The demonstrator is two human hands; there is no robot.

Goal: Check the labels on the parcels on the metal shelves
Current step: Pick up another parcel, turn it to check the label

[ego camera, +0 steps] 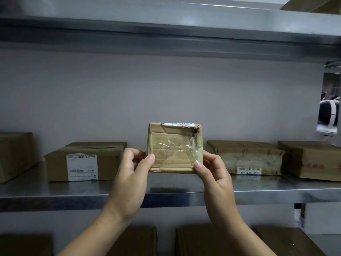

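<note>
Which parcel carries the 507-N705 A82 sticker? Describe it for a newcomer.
On the middle metal shelf, look just right of the taped parcel held up at centre. The flat brown parcel lies there; unlike its neighbours, its front edge bears a narrow white barcode strip.

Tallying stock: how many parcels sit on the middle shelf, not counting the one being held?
4: far-left box, white-labelled box, barcode-stickered box, far-right box. Another may sit behind the white-labelled one. The held parcel is excluded.
</note>
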